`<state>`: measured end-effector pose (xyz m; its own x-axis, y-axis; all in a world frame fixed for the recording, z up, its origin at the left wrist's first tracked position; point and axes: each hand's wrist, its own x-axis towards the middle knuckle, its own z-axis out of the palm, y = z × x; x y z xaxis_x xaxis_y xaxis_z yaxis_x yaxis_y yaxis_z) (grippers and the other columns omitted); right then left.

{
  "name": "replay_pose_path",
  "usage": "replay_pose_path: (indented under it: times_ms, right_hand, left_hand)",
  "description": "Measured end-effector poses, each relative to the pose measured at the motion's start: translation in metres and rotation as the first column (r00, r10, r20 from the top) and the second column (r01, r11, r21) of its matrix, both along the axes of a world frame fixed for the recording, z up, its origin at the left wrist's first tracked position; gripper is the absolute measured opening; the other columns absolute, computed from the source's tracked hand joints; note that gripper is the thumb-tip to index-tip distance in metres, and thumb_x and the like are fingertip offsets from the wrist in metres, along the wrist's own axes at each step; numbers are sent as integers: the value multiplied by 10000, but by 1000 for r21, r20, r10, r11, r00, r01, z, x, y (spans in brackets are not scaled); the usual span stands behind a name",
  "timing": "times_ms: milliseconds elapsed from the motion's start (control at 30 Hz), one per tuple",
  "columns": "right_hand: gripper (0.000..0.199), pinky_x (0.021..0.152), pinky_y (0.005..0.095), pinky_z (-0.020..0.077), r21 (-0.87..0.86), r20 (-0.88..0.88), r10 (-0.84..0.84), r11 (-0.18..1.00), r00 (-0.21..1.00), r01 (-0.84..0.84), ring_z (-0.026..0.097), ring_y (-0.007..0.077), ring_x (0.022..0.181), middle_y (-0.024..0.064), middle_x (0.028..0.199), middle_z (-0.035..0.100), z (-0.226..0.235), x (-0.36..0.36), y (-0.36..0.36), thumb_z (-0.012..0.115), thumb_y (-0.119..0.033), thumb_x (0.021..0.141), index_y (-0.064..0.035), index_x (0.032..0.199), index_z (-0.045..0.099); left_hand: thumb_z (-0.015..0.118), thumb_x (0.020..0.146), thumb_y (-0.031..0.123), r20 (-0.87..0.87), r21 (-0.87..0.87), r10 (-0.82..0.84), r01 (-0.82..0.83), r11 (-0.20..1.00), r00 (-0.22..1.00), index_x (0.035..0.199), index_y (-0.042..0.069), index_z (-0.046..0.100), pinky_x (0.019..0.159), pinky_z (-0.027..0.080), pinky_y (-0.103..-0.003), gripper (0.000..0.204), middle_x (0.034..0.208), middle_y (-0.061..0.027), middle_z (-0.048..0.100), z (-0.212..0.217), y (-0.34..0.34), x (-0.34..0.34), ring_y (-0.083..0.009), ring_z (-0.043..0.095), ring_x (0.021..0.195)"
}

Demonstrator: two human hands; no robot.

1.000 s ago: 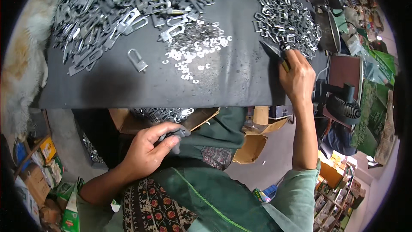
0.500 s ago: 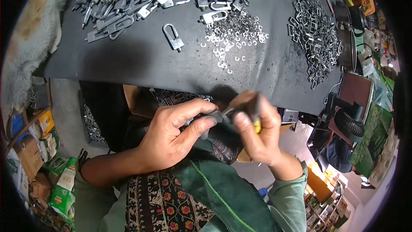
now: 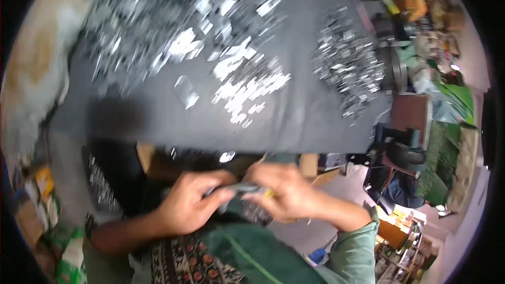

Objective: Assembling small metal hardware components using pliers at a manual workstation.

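Observation:
My left hand [image 3: 192, 200] is closed on a grey metal snap hook [image 3: 242, 186], pinched between thumb and fingers just beyond the table's near edge. Right beside it, my right hand [image 3: 286, 192] grips a small tool with a yellow part [image 3: 269, 193]; the fingers cover most of it, so its kind does not show. Both hands meet at the hook, and motion blurs the contact. On the black table [image 3: 315, 131] lie a single snap hook [image 3: 187, 92], a heap of snap hooks [image 3: 158, 21] and a scatter of small C-shaped rings [image 3: 247, 92].
A pile of rectangular metal loops [image 3: 350, 63] covers the table's right side. A white and orange furry animal [image 3: 37, 58] lies along its left edge. A black fan [image 3: 405, 155] stands at the right. Below the table is a bin of metal parts [image 3: 105, 184].
The whole view has shifted and blurred, with the table lower in it. My right hand has come closer to my left, and both still hold their things.

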<state>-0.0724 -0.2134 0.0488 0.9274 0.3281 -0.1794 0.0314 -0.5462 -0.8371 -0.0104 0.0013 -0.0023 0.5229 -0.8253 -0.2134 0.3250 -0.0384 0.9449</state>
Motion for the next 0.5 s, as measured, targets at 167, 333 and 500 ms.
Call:
replay_pose_path:
  times_ms: [167,333,500]
  right_hand:
    - [171,599,438,472,208,-134,-293,926,947,316,566,369,627,196,725,530,-19,-7,22,616,-158,947,4,959,561]
    - [229,645,396,475,43,-243,-204,975,949,220,563,362,723,163,761,558,2,1,23,658,-209,927,-1,987,581]
    - [259,608,412,460,-334,369,-48,925,928,180,585,321,727,136,786,557,34,24,-3,709,-261,857,-40,906,585]
  left_hand:
    - [577,955,80,694,-30,199,-248,968,692,1076,-17,634,542,453,-279,165,755,-88,631,-1,-8,-9,-118,584,615]
    - [571,936,54,248,103,110,-139,985,962,1022,-7,642,519,434,-266,127,746,-87,648,3,9,1,-122,550,567]
    - [528,965,67,-449,95,44,-1,995,892,1139,3,587,483,370,-220,195,750,-68,638,12,17,13,-78,462,521]
